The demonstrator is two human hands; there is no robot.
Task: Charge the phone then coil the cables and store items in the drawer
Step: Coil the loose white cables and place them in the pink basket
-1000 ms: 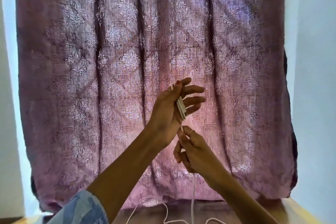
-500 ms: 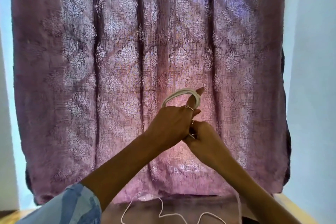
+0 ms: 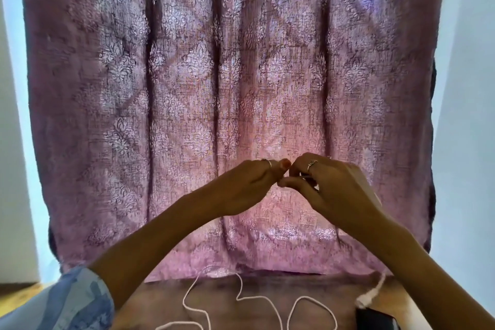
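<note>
Both hands' fingers curled, grasp unclear: left hand (image 3: pixel 246 185), right hand (image 3: pixel 329 185) | cable (image 3: pixel 257 300) snakes sideways across table (image 3: pixel 160 300)

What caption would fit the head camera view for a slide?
Both hands, left hand and right hand, meet raised before a purple curtain, with loose white cable lying below.

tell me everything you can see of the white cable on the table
The cable is thin, white and round, plastic by its look. It lies loose on the brown table below the curtain, winding in open loops rather than a coil. Its lower bends run out of the frame. At the right a thicker white plug end, blurred, hangs near a dark object at the edge. Neither hand visibly touches this stretch; whether it runs up to them cannot be told.
</note>
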